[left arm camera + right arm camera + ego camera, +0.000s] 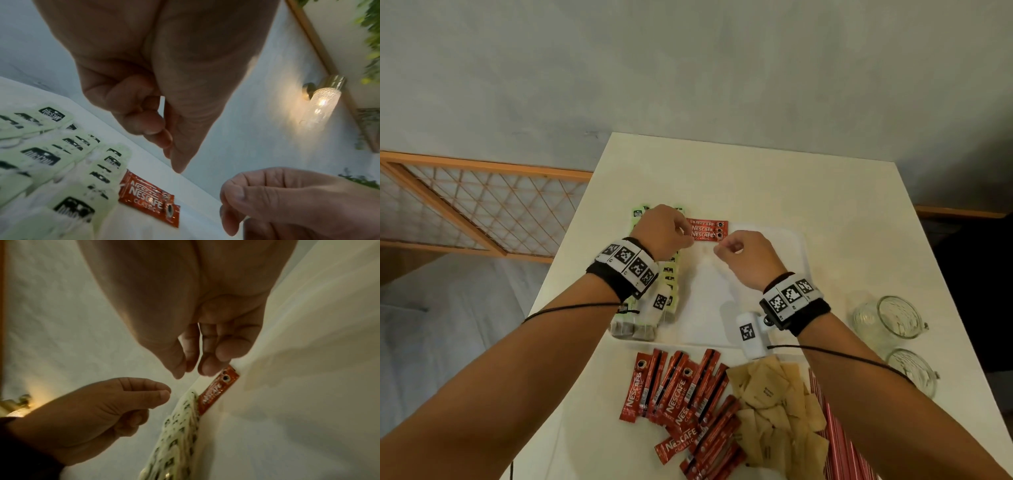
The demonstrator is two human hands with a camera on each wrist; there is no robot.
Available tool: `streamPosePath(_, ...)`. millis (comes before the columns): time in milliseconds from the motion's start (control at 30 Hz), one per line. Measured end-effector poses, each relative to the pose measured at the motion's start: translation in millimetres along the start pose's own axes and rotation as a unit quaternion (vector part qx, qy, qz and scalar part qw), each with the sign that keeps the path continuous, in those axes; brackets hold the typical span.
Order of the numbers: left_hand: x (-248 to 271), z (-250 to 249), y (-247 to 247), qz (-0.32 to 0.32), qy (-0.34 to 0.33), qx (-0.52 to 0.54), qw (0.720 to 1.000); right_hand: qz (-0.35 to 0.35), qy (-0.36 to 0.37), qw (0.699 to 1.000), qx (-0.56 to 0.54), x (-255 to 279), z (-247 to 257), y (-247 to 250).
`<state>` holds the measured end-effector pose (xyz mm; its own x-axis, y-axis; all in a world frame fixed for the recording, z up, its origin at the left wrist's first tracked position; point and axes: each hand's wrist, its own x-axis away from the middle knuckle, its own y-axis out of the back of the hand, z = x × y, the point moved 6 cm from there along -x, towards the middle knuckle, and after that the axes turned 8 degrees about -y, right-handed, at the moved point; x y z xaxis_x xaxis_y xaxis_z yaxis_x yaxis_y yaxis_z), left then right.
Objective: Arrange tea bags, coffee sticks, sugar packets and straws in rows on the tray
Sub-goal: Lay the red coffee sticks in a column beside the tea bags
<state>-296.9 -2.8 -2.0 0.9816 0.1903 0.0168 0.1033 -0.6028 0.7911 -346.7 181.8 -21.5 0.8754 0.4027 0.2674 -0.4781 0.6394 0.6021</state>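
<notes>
Coffee sticks (708, 230), three red ones laid side by side, sit at the far edge of the white tray (767, 240), with bare tray stretching to their right and toward the person. Green tea bags (669, 274) run in overlapping rows along the tray's left side, just beside the sticks. Both hands hover just above the sticks' near edge: the left hand (662, 231) with fingers loosely curled and holding nothing, the right hand (744, 257) likewise loosely curled and empty, thumb and forefinger close together. Off the tray's near edge lie a loose heap of coffee sticks (685, 394), brown sugar packets (777, 404) and red striped straws (839, 445); two glass jars (893, 318) stand beyond the tray's right edge. A cream table (722, 171) carries everything, against a grey wall (688, 68).
</notes>
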Motion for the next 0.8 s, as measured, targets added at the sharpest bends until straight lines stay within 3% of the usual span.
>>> streamPosePath(133,41,-16,-4,0.028,-0.028,0.022,0.999,0.07,0.032,0.995,0.056,42,5,-4)
streamPosePath(267,83,-27,-20,0.108,-0.047,0.002,0.993,0.128,0.044,0.986,0.099,81,-3,-13)
streamPosePath(500,142,-34,-52,0.235,-0.055,-0.105,0.965,0.221,0.049,0.962,0.155,127,-32,-37)
streamPosePath(800,170,-26,-69,0.273,-0.018,-0.195,0.942,0.33,0.083,0.917,0.209,174,-47,-51)
